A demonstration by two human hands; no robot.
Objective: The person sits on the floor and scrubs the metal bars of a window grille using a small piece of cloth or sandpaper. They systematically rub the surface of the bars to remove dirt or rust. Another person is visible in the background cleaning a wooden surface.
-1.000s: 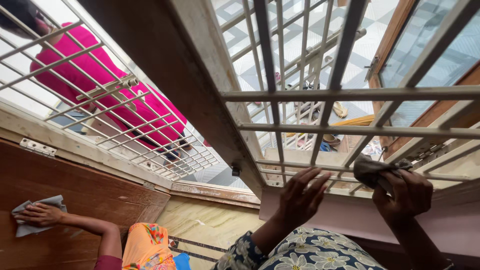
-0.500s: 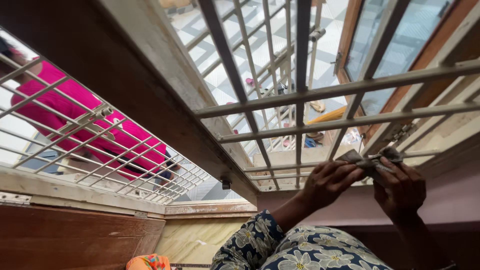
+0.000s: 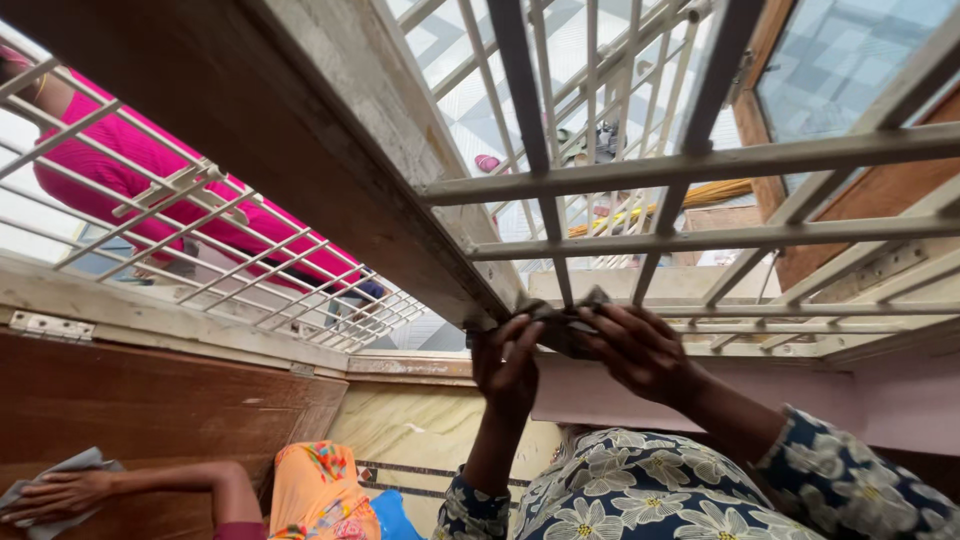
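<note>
Both my hands are up at the bottom of a white metal window grille (image 3: 640,170). A dark grey cloth (image 3: 565,322) is bunched around the foot of a vertical bar, by the wooden centre post (image 3: 330,150). My left hand (image 3: 505,365) pinches the cloth's left end. My right hand (image 3: 640,352) grips its right side against the lower rail. My sleeves are dark blue with white flowers.
At lower left another person's hand (image 3: 60,493) presses a pale grey cloth on a brown wooden shutter (image 3: 150,410). A person in pink (image 3: 150,175) stands outside the left grille. An open glass pane in a wooden frame (image 3: 850,70) hangs at upper right.
Both my hands and the cloth have shifted left along the bottom rail, from the right side of the grille to the bar beside the centre post. The other person's hand is back in view.
</note>
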